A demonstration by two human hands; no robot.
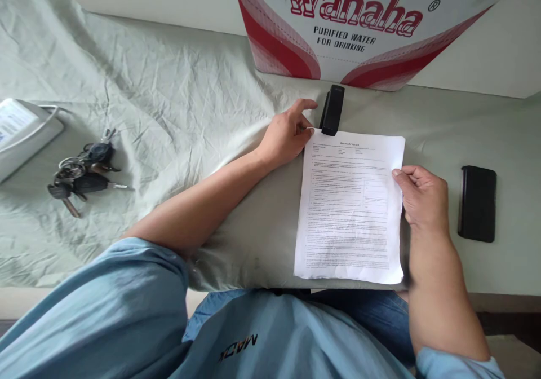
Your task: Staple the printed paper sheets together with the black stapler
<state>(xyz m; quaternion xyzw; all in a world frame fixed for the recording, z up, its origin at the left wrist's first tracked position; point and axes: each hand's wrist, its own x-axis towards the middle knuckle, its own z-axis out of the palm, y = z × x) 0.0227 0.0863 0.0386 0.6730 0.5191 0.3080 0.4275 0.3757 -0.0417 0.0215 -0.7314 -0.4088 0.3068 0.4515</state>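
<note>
A stack of printed paper sheets [350, 210], headed "OVERLEAF NOTES", lies in front of me at the near edge of the cloth-covered table. My left hand [289, 132] pinches its top left corner, thumb on top, with the index finger stretched towards a black stapler [333, 109]. The stapler's near end meets the top edge of the sheets; whether it overlaps them I cannot tell. On the other side, my right hand [424, 195] grips the right edge, thumb on top and the other fingers partly hidden underneath. The bottom edges of the sheets look slightly uneven.
A large white and red Wahaha water carton [350, 46] stands behind the stapler. To the right lies a black phone-shaped object [477, 203]. Far left are a bunch of keys [87, 173] and a white device with a cable [27, 133]. The green tablecloth [169, 91] is wrinkled.
</note>
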